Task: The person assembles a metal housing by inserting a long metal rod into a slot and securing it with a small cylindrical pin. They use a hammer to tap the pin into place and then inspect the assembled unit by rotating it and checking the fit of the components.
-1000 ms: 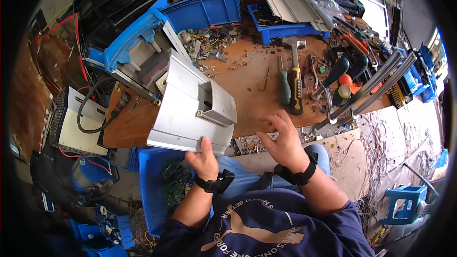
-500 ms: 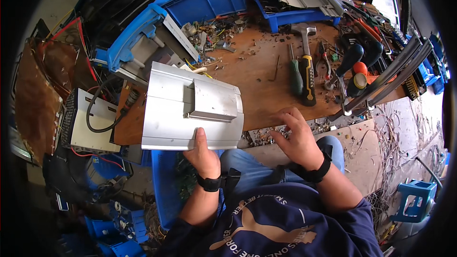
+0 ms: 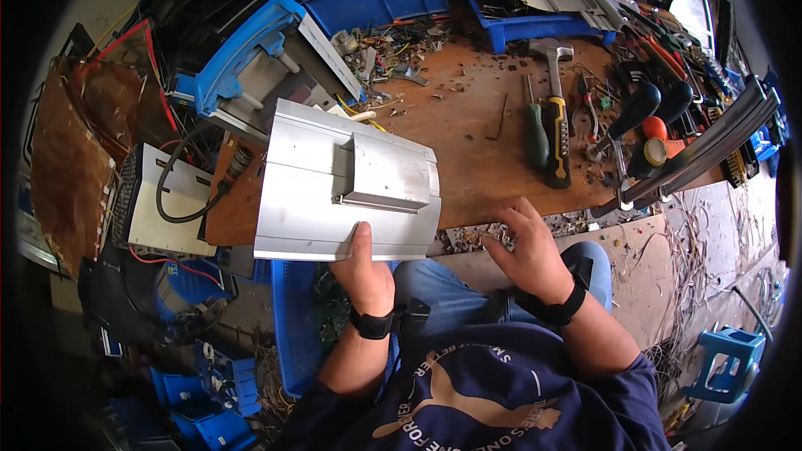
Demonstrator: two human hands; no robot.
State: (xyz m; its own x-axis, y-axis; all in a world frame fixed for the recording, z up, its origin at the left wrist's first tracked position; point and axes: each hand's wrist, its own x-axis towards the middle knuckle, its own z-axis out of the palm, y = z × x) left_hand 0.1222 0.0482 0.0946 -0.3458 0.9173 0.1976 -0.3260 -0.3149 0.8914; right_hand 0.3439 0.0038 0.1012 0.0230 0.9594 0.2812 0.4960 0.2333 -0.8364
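The left hand (image 3: 366, 280) pinches the near edge of a silver metal panel (image 3: 305, 184), before the left part of the wooden worktable (image 3: 472, 188). The right hand (image 3: 535, 255), half-curled with thumb apart, is at right. Farther lie a green-handled screwdriver (image 3: 536, 138) and a hammer (image 3: 558, 121).

Panel (image 3: 347, 184) is showing silver-grey | table (image 3: 455, 129) is showing brown | hammer (image 3: 557, 117) is showing black-and-yellow grip | screwdriver (image 3: 536, 138) is showing green | shirt (image 3: 501, 380) is showing tan print on navy

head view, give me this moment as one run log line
left hand: gripping silver metal panel at near edge | right hand: empty, fingers loosely curled | workbench: hammer, green-handled screwdriver beside it
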